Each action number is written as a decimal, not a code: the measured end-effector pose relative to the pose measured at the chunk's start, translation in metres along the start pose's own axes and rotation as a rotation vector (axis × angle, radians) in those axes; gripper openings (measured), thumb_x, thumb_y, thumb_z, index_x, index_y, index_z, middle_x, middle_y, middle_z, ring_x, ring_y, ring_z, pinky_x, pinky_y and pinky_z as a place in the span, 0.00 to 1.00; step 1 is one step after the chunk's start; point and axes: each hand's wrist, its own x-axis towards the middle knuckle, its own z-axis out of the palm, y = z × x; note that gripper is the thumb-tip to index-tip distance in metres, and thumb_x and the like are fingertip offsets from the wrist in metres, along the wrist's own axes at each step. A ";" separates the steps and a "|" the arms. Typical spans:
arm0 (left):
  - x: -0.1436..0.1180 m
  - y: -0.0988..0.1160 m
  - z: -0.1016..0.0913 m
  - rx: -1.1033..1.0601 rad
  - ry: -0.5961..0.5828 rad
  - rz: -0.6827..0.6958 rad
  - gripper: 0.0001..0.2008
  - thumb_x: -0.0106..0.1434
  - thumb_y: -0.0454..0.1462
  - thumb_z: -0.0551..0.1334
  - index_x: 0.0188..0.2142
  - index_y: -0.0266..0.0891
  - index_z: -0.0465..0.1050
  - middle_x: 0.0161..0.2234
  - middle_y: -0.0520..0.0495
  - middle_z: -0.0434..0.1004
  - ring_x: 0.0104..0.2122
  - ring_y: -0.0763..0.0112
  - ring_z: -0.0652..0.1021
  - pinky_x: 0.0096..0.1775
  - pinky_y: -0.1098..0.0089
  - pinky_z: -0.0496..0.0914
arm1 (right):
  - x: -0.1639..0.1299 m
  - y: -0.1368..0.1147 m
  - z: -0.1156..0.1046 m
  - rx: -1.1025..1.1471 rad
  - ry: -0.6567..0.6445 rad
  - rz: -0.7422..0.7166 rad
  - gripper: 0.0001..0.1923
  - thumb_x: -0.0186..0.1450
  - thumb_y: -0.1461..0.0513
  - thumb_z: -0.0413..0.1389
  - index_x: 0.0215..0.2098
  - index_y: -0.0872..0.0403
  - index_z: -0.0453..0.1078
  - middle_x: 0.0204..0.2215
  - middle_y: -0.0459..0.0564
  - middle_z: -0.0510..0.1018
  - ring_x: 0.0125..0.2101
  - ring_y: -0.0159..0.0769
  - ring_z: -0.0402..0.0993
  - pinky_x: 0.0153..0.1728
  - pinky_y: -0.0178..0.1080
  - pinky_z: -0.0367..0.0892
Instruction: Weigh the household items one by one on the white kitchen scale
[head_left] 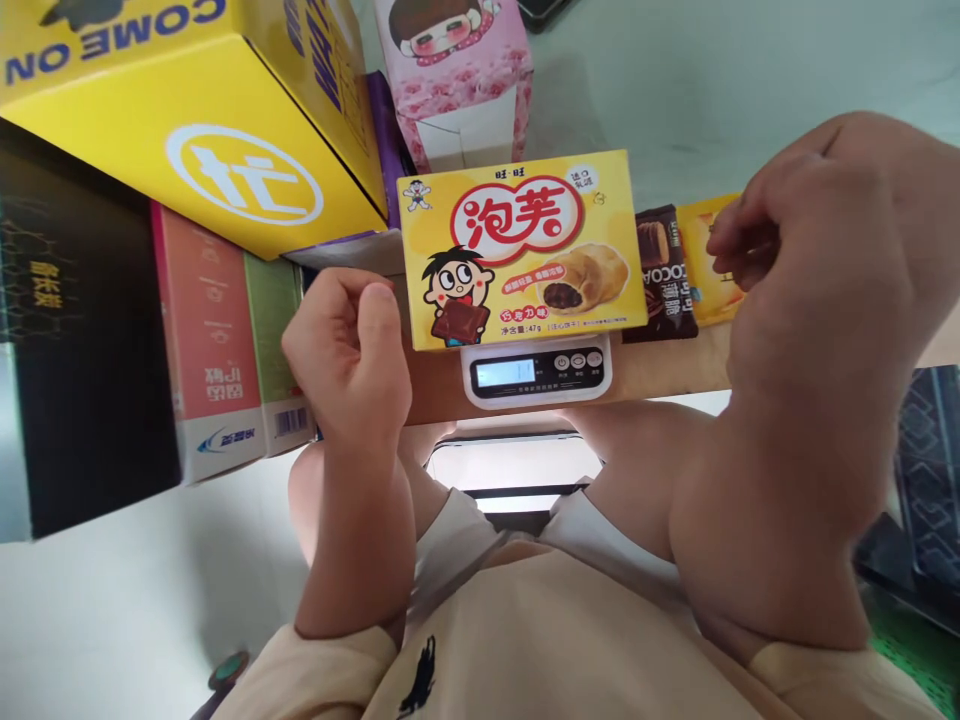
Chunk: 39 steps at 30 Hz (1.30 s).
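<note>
A yellow box of cream puffs (525,250) lies face up on a small white kitchen scale (540,392), whose display is lit but hard to read. My left hand (349,350) is a closed fist at the box's left edge, thumb against the curled fingers, with nothing visible in it. Off to the right, my right hand (817,230) is raised with its fingers curled in; no object shows in them. Below those fingertips is a yellow snack packet (709,275), partly covered by the hand. A dark brown cocoa snack packet (666,275) sits between it and the box.
On the left stand a large yellow carton (187,130), a black box (82,350) and a pink-and-green box (214,340). A pink floral box (457,80) stands behind the scale. The wooden ledge (652,368) runs along the front, above my legs.
</note>
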 end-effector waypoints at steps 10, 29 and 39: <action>-0.004 0.001 0.003 -0.051 0.050 0.127 0.16 0.71 0.48 0.62 0.28 0.45 0.75 0.21 0.53 0.67 0.21 0.74 0.67 0.25 0.66 0.59 | 0.001 0.002 0.003 0.141 0.050 -0.033 0.14 0.61 0.67 0.50 0.18 0.52 0.56 0.15 0.42 0.58 0.21 0.26 0.56 0.25 0.38 0.47; 0.001 0.000 0.000 -0.120 -0.104 -0.053 0.13 0.69 0.48 0.65 0.36 0.41 0.77 0.32 0.52 0.80 0.31 0.72 0.78 0.33 0.69 0.73 | 0.003 0.006 0.013 -0.140 -0.129 0.078 0.07 0.64 0.61 0.54 0.36 0.50 0.74 0.32 0.46 0.81 0.36 0.38 0.78 0.43 0.45 0.69; -0.002 0.012 -0.005 -0.325 -0.077 -0.249 0.09 0.60 0.46 0.74 0.36 0.47 0.82 0.33 0.52 0.82 0.31 0.71 0.80 0.31 0.70 0.76 | -0.005 -0.012 0.013 -0.020 -0.236 0.086 0.09 0.69 0.58 0.53 0.44 0.50 0.74 0.42 0.49 0.82 0.49 0.45 0.79 0.60 0.58 0.70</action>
